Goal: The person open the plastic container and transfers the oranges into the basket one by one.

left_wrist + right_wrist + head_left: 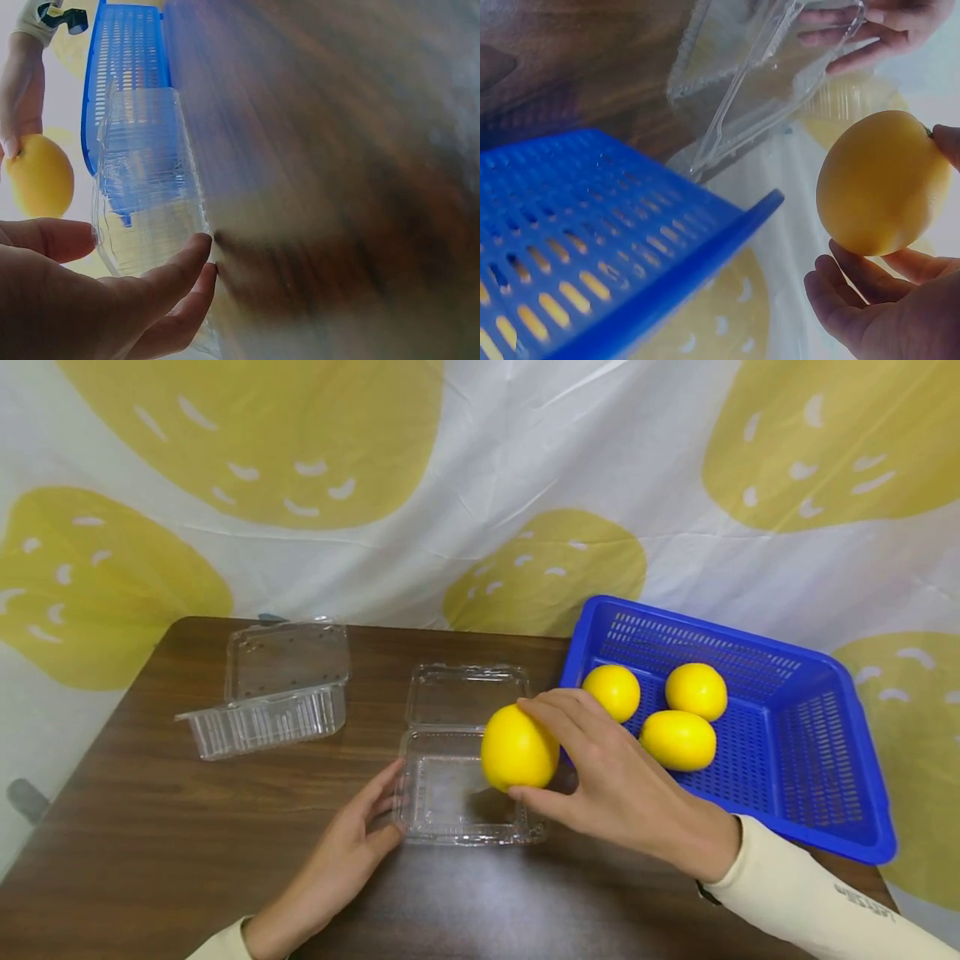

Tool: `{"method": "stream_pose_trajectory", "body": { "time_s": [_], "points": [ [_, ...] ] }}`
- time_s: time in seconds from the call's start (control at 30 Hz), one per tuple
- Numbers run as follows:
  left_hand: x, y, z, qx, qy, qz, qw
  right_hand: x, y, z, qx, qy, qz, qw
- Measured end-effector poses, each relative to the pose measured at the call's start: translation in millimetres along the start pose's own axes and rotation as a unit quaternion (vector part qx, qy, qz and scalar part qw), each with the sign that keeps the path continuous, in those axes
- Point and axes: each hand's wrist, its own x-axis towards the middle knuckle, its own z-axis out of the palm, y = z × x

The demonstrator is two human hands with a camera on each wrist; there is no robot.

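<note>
My right hand (pixel 607 768) holds a yellow oval fruit (pixel 520 748) between thumb and fingers, above the right part of an open clear plastic clamshell box (pixel 450 837). A small green stem end shows on this fruit (pixel 881 184) in the right wrist view. At the box's left side is my left hand (pixel 345 852), its fairly straight fingers touching the wall and rim. In the left wrist view its fingertips (pixel 201 247) lie against the clear wall near the table. The box's lid lies folded back, away from me.
A blue perforated basket (pixel 862 760) stands at the right with three more yellow fruits (pixel 678 740) inside. Another clear clamshell box (pixel 266 722) stands at the left, its lid raised. Behind the brown table (pixel 187 843) hangs a white cloth (pixel 517 435) with yellow shapes.
</note>
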Motion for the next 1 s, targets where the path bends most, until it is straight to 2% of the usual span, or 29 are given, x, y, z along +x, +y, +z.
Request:
{"method": "stream_pose_trajectory", "body": {
  "time_s": [0.47, 1.0],
  "points": [
    [0.3, -0.4, -0.1, -0.005, 0.004, 0.005, 1.0000, -2.9, 15, -23, 0.001, 0.031, 0.026, 0.9992],
    [0.4, -0.4, -0.4, -0.004, 0.002, 0.008, 1.0000, -12.7, 42, -45, -0.045, 0.040, 0.080, 0.9950]
  ]
}}
